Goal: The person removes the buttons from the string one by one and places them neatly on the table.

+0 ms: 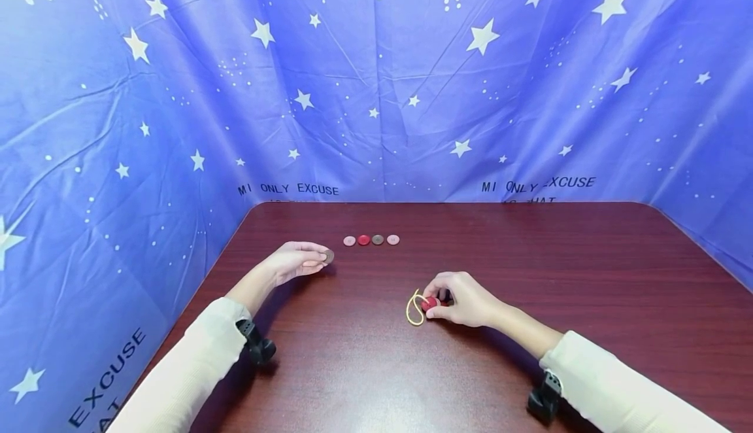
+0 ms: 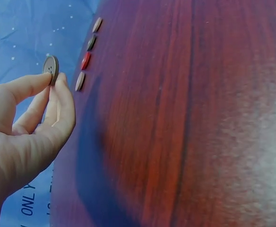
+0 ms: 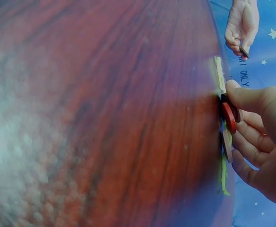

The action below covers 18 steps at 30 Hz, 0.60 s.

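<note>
My left hand (image 1: pixel 292 263) pinches a brown button (image 2: pixel 50 69) by its edge between thumb and fingers, raised above the table. The small holes in its face show in the left wrist view. My right hand (image 1: pixel 465 299) holds a few buttons low over the table: a red button (image 3: pixel 228 118), a dark brown button (image 3: pixel 237 113) by the thumb and a pinkish button (image 3: pixel 227 147) near the fingertips. From these buttons a yellow cord (image 1: pixel 416 324) loops out to the left. Whether it passes through their holes I cannot tell.
Beyond the hands, a short row of buttons lies on the dark red wooden table (image 1: pixel 376 367): a pink button (image 1: pixel 350 241), a red button (image 1: pixel 364 240), a brown button (image 1: pixel 378 240) and another pink button (image 1: pixel 393 240). Blue starry cloth (image 1: pixel 376 60) hangs around the table.
</note>
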Each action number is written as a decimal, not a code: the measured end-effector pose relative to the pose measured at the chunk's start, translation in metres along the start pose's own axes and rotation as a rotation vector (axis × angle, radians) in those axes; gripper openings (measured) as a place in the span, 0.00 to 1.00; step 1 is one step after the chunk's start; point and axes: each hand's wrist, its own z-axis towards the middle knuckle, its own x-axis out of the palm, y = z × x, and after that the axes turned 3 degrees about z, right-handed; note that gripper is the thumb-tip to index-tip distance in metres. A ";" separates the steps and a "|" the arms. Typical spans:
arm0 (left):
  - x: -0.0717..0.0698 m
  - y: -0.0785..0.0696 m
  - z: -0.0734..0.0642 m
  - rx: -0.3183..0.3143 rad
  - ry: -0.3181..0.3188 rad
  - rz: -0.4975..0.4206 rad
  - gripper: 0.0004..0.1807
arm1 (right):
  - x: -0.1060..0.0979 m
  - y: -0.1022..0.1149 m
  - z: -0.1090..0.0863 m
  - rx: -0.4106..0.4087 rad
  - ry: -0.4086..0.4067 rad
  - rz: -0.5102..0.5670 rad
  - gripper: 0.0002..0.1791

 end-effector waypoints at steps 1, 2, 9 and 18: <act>-0.001 -0.001 0.001 -0.003 -0.015 -0.004 0.11 | 0.000 0.000 0.000 0.003 0.001 -0.003 0.10; -0.001 -0.002 0.001 -0.008 -0.030 -0.010 0.13 | 0.000 0.000 0.000 0.005 0.003 -0.006 0.10; -0.005 -0.007 0.013 -0.026 -0.137 -0.018 0.20 | -0.001 0.000 0.000 0.010 0.010 -0.011 0.10; -0.011 -0.010 0.036 -0.014 -0.226 -0.010 0.16 | 0.001 0.000 0.001 -0.004 0.000 0.004 0.09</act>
